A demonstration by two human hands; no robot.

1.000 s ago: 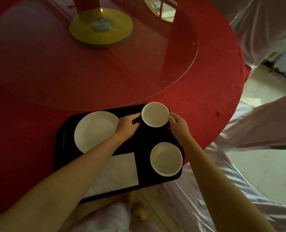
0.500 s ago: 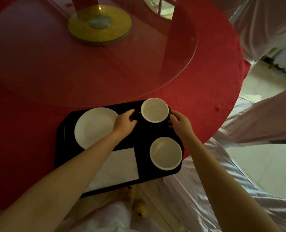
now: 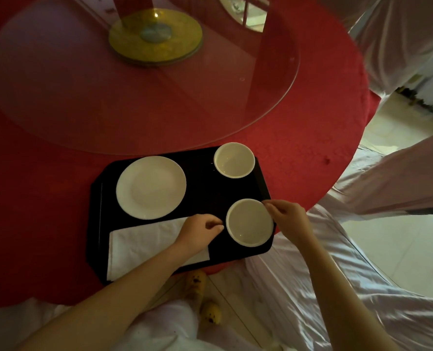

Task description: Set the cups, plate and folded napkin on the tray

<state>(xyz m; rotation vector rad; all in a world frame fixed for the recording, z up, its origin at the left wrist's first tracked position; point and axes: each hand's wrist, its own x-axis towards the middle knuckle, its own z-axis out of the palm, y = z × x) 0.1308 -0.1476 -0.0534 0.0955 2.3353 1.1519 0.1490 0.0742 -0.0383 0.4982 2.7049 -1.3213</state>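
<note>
1. both hands bracketing the near cup: left hand with curled fingertips touching its left rim, right hand pinching at the upper-right rim. light fingertip contact on each side, not a full clench; cannot tell whether weight is being carried or only steadied.
2. changed versus half a second back: hands then flanked the far cup; now pulled back toward the body and closed in on the near cup. far cup left alone, standing upright in the tray's far right corner.
3. near cup sits upright in the near right corner of the tray, close to the tray's right edge. looks like a nudge or straightening of position, judged only from the grip.
4. plate flat on the far left part of the tray; folded napkin flat in front of it at near left, partly under the left forearm.
5. meaning for task: all four items on the tray already; remaining work appears to be final alignment of the near cup, then release.
6. tray rests on the red tablecloth at the table's near edge, with part overhanging; glass turntable beyond.
7. writing, brands, labels: none readable on cups, plate, napkin or tray.
</note>
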